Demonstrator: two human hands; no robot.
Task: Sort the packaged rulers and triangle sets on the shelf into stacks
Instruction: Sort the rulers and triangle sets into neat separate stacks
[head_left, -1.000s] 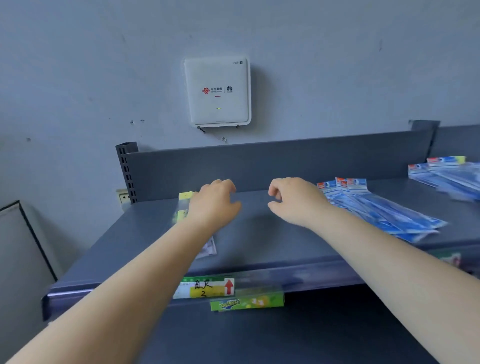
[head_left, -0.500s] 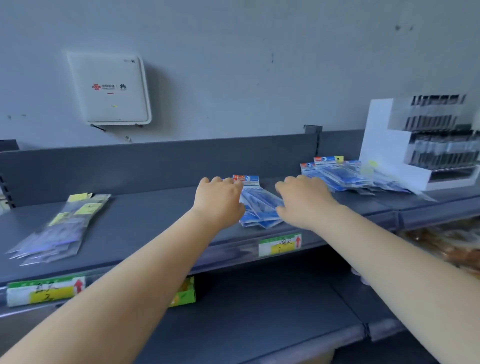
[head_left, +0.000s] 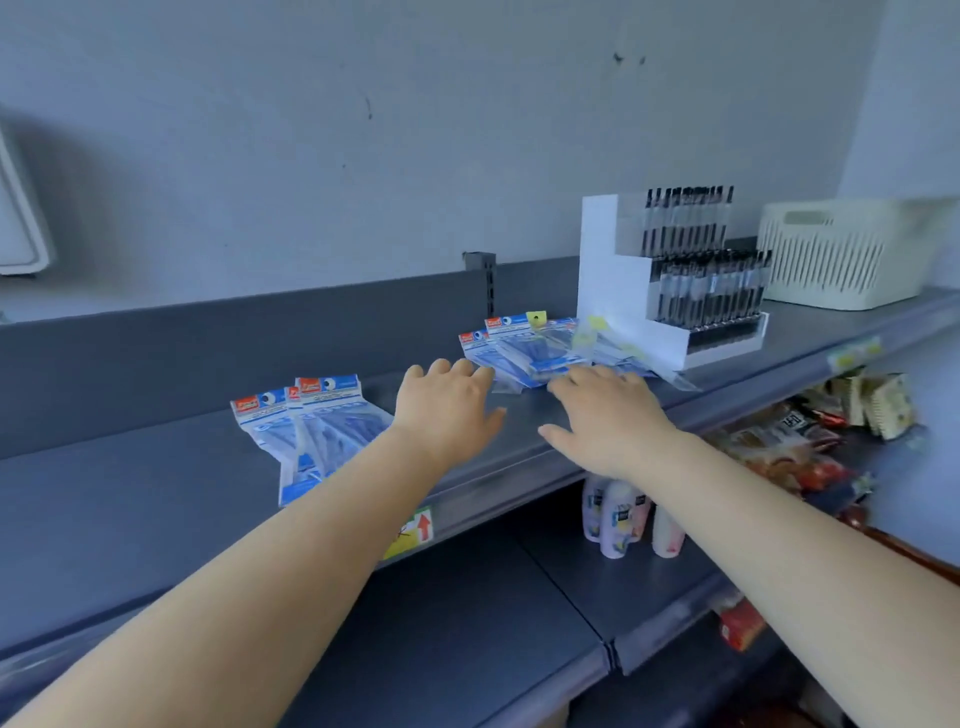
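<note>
On the dark grey shelf (head_left: 130, 493) lies a stack of blue-and-white ruler packs (head_left: 306, 421) at centre left. A second, looser pile of blue packs (head_left: 524, 348) with some clear yellow-tagged packs (head_left: 613, 348) lies farther right, against a pen display. My left hand (head_left: 447, 410) hovers between the two piles, fingers spread and relaxed, holding nothing. My right hand (head_left: 608, 415) reaches toward the near edge of the right pile with fingers extended, its fingertips at or just short of the packs.
A white tiered pen display (head_left: 675, 291) stands right of the packs, and a cream plastic basket (head_left: 841, 254) beyond it. Below are small bottles (head_left: 618, 514) and snack packets (head_left: 789, 447) on a lower shelf. A white wall box (head_left: 15, 218) is at far left.
The view has swung right along the shelf. Both hands moved from the left yellow-tagged pile, past the middle blue stack, toward the right pile, and their fingers have uncurled.
</note>
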